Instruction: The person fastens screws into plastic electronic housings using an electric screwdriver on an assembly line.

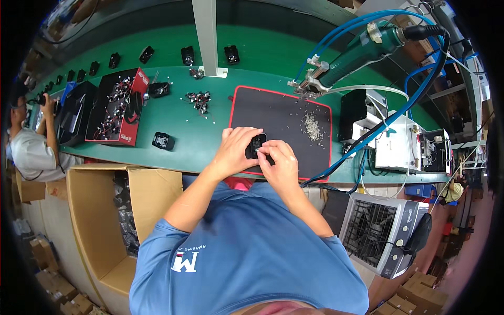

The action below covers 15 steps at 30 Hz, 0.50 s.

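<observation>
Over the near left part of a black mat with a red border (281, 113), my left hand (233, 149) grips a small black plastic housing (255, 143) between thumb and fingers. My right hand (281, 164) is closed in a pinch at the housing's right side. A tiny whitish piece shows at those fingertips, too small to name. Farther right on the mat lies a pile of small silvery screws or pins (313, 127). Another black housing (163, 140) rests on the green bench left of my hands, with a cluster of small wired parts (200, 102) beyond it.
A green electric screwdriver (362, 55) with blue hoses hangs over the mat's far right. White and black machines (391, 136) stand on the right. A red box of wired parts (118, 107) sits left. More housings line the back. Below is an open carton (100, 226); a person works far left.
</observation>
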### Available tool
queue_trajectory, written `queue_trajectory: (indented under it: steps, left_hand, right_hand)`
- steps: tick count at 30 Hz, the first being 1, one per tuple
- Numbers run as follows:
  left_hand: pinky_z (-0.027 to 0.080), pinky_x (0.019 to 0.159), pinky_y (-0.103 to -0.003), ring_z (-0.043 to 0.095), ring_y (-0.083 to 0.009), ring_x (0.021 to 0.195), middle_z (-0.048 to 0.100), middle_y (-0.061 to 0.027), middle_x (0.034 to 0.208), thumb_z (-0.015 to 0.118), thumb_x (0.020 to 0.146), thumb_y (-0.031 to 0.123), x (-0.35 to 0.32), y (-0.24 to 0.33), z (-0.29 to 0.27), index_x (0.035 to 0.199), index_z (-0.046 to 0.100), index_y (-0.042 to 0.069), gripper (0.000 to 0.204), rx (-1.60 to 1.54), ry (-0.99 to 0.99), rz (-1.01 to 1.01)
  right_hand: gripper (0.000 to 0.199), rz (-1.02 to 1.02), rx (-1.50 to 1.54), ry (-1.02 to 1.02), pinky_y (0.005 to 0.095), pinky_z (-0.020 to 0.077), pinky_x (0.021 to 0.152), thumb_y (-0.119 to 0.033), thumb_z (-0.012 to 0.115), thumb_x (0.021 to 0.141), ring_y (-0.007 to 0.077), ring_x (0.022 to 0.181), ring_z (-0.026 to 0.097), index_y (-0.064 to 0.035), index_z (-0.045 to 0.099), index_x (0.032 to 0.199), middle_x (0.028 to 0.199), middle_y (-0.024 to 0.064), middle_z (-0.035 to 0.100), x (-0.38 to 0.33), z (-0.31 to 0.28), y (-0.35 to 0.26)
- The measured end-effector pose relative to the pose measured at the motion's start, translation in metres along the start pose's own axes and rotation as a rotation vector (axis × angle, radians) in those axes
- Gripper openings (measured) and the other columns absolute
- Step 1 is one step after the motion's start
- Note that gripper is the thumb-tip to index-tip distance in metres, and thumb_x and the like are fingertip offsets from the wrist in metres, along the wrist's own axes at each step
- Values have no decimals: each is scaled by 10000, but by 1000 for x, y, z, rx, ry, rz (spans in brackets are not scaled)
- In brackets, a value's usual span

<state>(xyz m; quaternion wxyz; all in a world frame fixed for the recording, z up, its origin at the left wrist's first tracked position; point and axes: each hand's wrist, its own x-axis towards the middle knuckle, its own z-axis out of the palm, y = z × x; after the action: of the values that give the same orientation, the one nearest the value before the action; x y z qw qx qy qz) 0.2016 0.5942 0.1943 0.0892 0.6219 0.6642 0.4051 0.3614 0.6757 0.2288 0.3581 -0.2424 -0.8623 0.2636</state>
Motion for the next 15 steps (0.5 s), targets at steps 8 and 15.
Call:
queue_trajectory:
  steps: [8,15]
  left_hand:
    - [362,1003,-425,589,-286,1197,635,-90,1308,923,616,207,-13,8,3,1401,575,116,863,-8,3,3]
    - [366,1001,-418,579,-286,1209,635,-84,1313,937,607,204,-10,12,0,1404,577,119,878,-10,-27,10]
  right_hand:
    - [117,10,-54,-84,410,557,761,11,763,781,302,867,647,-23,699,873,961,81,657,-13,-4,-5]
    - [140,-36,-134,-197,432,545,778,-2,756,763,306,888,627,-29,688,883,961,85,625,-10,-15,-11]
